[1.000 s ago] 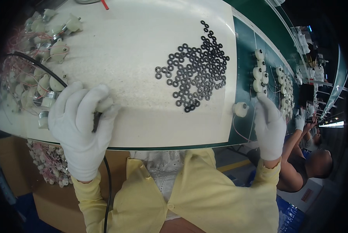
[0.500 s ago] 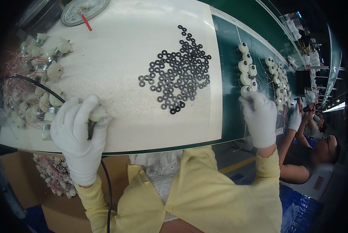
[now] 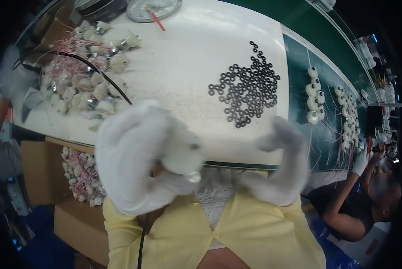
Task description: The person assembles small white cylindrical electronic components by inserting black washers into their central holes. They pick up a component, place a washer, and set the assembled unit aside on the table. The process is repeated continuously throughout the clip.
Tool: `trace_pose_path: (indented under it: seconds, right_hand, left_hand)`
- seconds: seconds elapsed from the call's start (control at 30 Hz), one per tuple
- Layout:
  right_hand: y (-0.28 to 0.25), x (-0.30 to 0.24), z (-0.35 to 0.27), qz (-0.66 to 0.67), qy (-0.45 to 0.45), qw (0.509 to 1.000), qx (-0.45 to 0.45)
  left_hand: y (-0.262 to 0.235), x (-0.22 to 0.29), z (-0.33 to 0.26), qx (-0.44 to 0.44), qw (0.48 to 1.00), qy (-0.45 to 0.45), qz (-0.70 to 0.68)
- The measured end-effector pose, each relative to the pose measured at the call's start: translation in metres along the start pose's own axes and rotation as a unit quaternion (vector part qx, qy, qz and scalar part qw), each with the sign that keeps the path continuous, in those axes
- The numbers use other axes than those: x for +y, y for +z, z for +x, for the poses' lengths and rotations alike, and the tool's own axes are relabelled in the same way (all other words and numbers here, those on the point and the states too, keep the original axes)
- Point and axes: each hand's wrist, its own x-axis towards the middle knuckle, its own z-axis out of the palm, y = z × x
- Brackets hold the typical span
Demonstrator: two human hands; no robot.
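Observation:
Both my hands wear white gloves and are blurred with motion near my chest. My left hand (image 3: 138, 161) is closed around a small white part (image 3: 183, 154) with a metal end, just off the near edge of the white table (image 3: 183, 71). At the table's near right edge my right hand (image 3: 281, 161) is lifted with its fingers bent; what lies in it is too blurred to tell. A loose heap of small black rings (image 3: 248, 87) lies on the table beyond my right hand.
A pile of white parts with pink wires (image 3: 82, 76) and a black cable (image 3: 97, 71) lie at the left. A round dish (image 3: 154, 8) sits at the far edge. More white parts (image 3: 315, 96) ride a green belt (image 3: 331, 80) at right. A co-worker (image 3: 367, 197) works downstream. A cardboard box of parts (image 3: 77, 172) stands below.
Both hands have come off the table toward my chest. My left hand lifted a white part up with it. My right hand left the parts at the belt's edge.

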Motion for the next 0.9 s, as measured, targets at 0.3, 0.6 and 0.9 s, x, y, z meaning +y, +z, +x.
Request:
trace_pose_path:
  seconds: [0.3,0.6,0.9]
  right_hand:
    - [0.043,0.005,0.006,0.300,-0.023,0.953,0.020]
    - [-0.035,0.045,-0.012,0.742,0.189,0.642,0.031]
    - [-0.100,0.038,-0.009,0.078,0.416,0.894,-0.147]
  left_hand:
    - [0.023,0.032,0.031,-0.023,0.993,0.110,0.020]
    - [0.013,-0.033,0.078,-0.086,0.969,0.127,0.193]
    - [0.020,-0.147,0.101,-0.189,0.841,-0.070,0.502]
